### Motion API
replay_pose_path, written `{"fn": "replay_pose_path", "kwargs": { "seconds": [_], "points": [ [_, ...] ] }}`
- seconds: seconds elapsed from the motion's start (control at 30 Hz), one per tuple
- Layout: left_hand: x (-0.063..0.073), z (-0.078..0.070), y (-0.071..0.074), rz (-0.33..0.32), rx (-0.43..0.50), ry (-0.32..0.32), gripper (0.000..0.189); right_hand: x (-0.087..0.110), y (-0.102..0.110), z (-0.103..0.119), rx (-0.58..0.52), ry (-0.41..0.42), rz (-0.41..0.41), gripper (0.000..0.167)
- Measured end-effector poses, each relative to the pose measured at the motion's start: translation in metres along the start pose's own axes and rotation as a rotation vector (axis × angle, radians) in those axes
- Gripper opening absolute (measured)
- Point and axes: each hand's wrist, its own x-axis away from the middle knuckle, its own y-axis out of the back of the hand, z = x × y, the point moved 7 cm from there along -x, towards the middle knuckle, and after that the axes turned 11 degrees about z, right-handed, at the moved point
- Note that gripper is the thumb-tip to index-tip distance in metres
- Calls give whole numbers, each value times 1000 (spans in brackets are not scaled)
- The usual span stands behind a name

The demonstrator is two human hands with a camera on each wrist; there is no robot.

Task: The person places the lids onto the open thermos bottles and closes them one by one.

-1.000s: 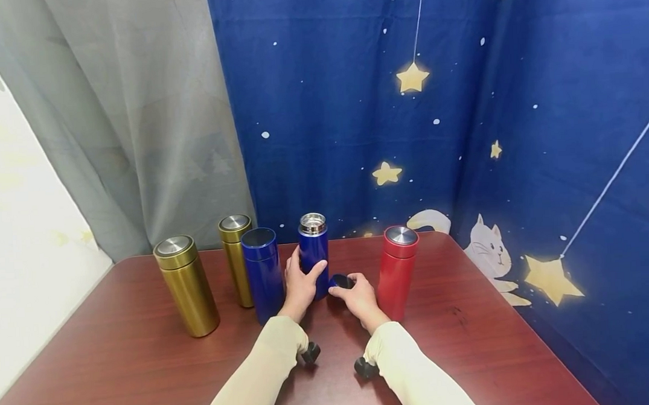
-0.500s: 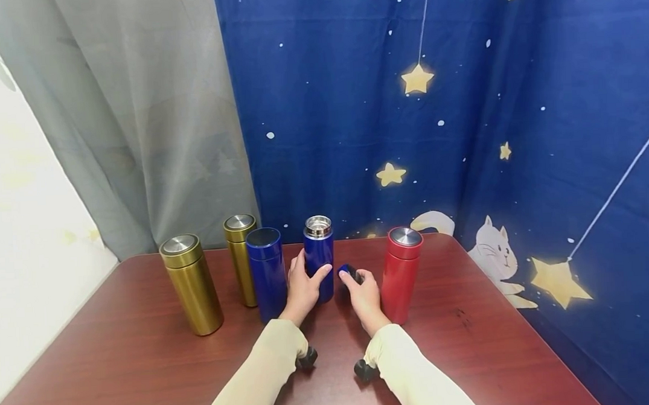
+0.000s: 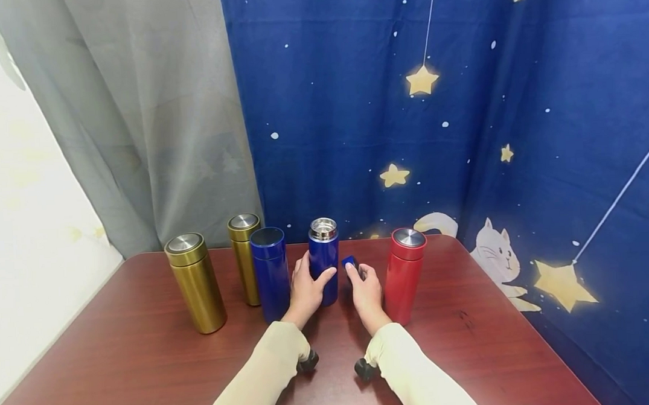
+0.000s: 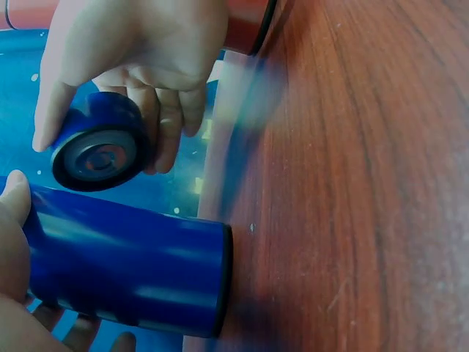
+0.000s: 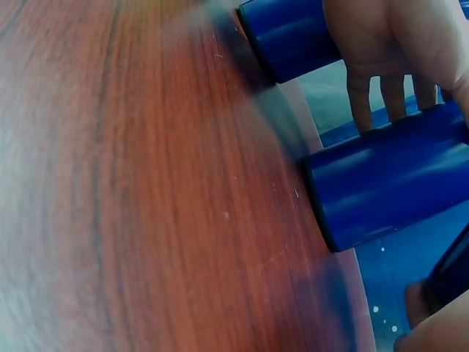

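A blue thermos bottle (image 3: 326,251) stands upright on the table, its mouth uncovered and showing a shiny steel neck. My left hand (image 3: 306,291) grips its body from the left, the thumb along the near side. To the right of that bottle, my right hand (image 3: 368,294) holds a blue lid (image 3: 349,262) tipped on its side between thumb and fingers. The left wrist view shows the underside of the lid (image 4: 101,155), a dark rim around a pale inner plug. Lid and bottle are apart.
Left of my left hand stands a closed blue thermos (image 3: 270,271), with two gold thermoses (image 3: 200,292) beyond it. A closed red thermos (image 3: 406,277) stands close to my right hand. All are on a reddish wooden table (image 3: 119,356) against curtains (image 3: 347,105).
My right hand has turned the lid from lying nearly flat to standing on edge and raised it slightly. The left hand keeps its grip on the bottle. The head view has shifted a little.
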Motion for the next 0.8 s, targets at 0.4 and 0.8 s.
{"fn": "replay_pose_path", "kwargs": {
  "seconds": [0.4,0.8],
  "points": [
    [7,-6,1,14,-2,-19,79,2,5,18,-38,132,-20,41],
    [9,-4,1,75,3,-29,78,7,10,44,-19,230,-23,41]
  ]
}}
